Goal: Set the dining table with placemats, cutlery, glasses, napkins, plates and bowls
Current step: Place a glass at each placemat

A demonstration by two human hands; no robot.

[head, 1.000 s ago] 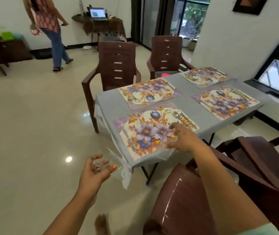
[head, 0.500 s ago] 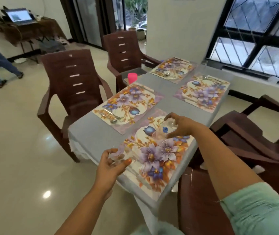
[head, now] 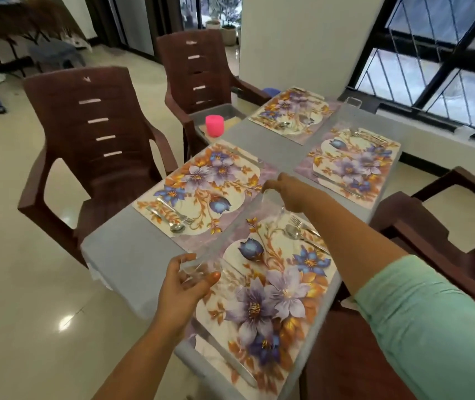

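Left hand (head: 184, 287) is gripping a clear glass (head: 198, 271), fingers curled round it. Right hand (head: 291, 192) is clasping another glass (head: 272, 202) over the near placemat (head: 265, 298). No readable labels.

this is a home dining room. a grey-covered counter (head: 132, 255) carries four floral placemats (head: 201, 189), each laid with cutlery (head: 170, 217). brown plastic armchairs (head: 92, 145) stand round it on a glossy cream tiled floor (head: 14, 284). a large black-framed window with a metal grille (head: 438, 64) fills the wall to the right, and a doorway at the back opens onto potted plants (head: 227, 30). a cloth-draped side table (head: 25, 21) stands at far left.
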